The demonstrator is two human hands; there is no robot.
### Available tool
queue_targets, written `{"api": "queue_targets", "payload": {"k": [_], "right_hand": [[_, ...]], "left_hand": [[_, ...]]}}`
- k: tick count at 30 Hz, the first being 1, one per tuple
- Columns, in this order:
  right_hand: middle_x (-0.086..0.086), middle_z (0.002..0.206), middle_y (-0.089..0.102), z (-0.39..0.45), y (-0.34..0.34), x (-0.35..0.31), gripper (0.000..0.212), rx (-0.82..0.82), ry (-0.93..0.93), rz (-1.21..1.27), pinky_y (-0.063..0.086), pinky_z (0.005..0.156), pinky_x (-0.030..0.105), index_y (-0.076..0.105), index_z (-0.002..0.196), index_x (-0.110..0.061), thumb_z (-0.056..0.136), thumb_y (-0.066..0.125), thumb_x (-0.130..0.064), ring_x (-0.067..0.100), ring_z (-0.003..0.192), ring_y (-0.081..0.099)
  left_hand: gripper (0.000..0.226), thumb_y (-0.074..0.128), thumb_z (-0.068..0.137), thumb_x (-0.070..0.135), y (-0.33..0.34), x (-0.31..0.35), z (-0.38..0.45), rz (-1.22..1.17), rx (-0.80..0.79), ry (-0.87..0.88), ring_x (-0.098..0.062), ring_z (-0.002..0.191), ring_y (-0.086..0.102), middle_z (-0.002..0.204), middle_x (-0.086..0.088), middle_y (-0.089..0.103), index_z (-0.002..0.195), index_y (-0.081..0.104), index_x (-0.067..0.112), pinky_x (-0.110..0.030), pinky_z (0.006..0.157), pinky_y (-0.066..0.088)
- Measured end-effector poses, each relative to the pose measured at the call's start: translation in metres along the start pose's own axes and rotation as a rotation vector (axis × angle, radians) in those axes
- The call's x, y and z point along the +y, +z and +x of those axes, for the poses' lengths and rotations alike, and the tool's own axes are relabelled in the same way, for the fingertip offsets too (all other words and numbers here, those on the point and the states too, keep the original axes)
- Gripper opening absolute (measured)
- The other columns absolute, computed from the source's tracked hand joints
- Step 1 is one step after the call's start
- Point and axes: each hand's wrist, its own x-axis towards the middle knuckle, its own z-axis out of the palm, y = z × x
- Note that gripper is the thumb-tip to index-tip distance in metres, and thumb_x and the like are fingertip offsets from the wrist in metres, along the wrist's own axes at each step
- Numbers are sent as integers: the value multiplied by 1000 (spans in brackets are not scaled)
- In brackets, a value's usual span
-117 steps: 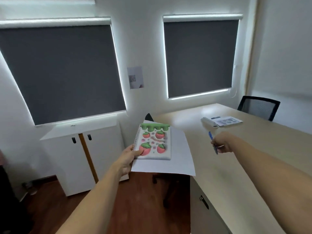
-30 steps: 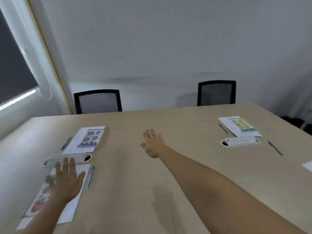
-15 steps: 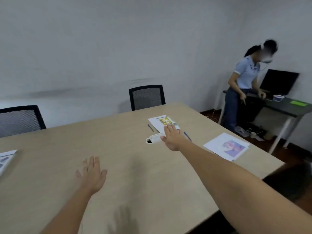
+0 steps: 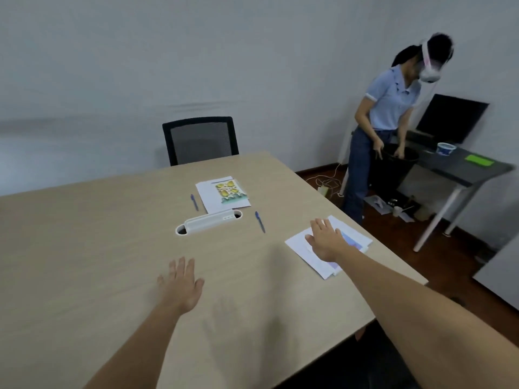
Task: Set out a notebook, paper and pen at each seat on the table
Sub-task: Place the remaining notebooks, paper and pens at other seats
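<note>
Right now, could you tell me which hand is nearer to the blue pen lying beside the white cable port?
Right. The right hand hovers over the notebook and paper just right of that blue pen. The left hand is spread above bare table, well nearer the camera and to the pen's left.

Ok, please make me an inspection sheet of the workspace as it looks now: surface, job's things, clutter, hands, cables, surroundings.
Surface: beige table, mostly bare.
Job's things: yellow notebook on paper with a blue pen beside it, at the seat by the black chair; second pen near a purple notebook on paper by the right edge.
Clutter: nothing seen.
Hands: left hand open, flat, empty; right hand open over the purple notebook.
Cables: white cable port in the table; white cord on the floor.
Surroundings: another person at a dark desk with a monitor.
</note>
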Motion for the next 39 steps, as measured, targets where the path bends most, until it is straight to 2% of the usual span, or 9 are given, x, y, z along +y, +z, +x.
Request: {"api": "queue_targets", "payload": {"k": [4, 11, 19, 22, 28, 31, 34, 36, 39], "right_hand": [[7, 162, -1, 44, 19, 57, 56, -96, 57, -53, 10, 118, 49, 4, 152, -9, 103, 20, -32, 28, 149, -4], [9, 159, 10, 116, 45, 129, 56, -211, 53, -99, 19, 115, 47, 10, 150, -7, 102, 28, -29, 29, 147, 5], [9, 160, 1, 215, 101, 192, 110, -500, -214, -219, 22, 116, 49, 4, 152, -16, 73, 77, -35, 33, 147, -2], [10, 160, -9, 232, 121, 206, 121, -508, -337, -245, 22, 115, 52, -7, 152, -21, 68, 79, -40, 35, 147, -6], [-1, 159, -18, 268, 133, 219, 119, -454, -329, -176, 19, 111, 61, -12, 149, -34, 66, 70, -55, 32, 147, -11], [-3, 159, -11, 283, 136, 219, 115, -421, -283, -130, 24, 108, 62, -7, 149, -34, 62, 64, -56, 33, 147, -8], [5, 156, 8, 294, 135, 214, 118, -364, -208, -91, 32, 106, 53, 4, 148, -30, 53, 63, -67, 35, 143, 8], [10, 140, 28, 301, 134, 204, 109, -322, -138, -67, 38, 98, 46, 21, 142, -24, 54, 67, -70, 35, 130, 27], [9, 123, 37, 302, 134, 181, 98, -248, -38, -111, 41, 91, 41, 36, 130, -19, 57, 61, -79, 32, 116, 38]], "left_hand": [[61, 27, 100, 41, 33, 51, 60, -32, -54, 27, -27, 150, -7, 163, -3, -4, 153, 7, 21, -55, 117, 9], [58, 26, 101, 39, 73, 115, 119, 3, -181, 12, -27, 150, -8, 163, -4, -7, 153, 7, 22, -55, 117, 6], [58, 31, 100, 34, 105, 172, 169, -19, -219, -150, -28, 150, -7, 163, -5, -6, 153, 10, 22, -58, 117, 6], [59, 32, 100, 32, 115, 199, 189, -53, -254, -197, -28, 150, -8, 163, -6, -7, 153, 10, 22, -59, 116, 5], [56, 34, 99, 29, 113, 233, 254, -103, -194, -180, -32, 149, -7, 162, -8, -6, 152, 14, 27, -60, 115, 6], [53, 32, 98, 31, 111, 241, 293, -87, -139, -172, -33, 148, 0, 161, -9, 1, 150, 19, 29, -59, 113, 11], [44, 33, 98, 25, 116, 243, 323, -33, -91, -128, -34, 138, 27, 150, -10, 28, 142, 34, 24, -52, 108, 30], [38, 39, 95, 13, 119, 239, 335, 10, -41, -127, -33, 122, 42, 133, -10, 44, 132, 47, 15, -45, 97, 42], [36, 43, 92, 0, 118, 223, 334, -24, 41, -215, -33, 110, 53, 118, -14, 53, 125, 56, 7, -43, 90, 49]]}}
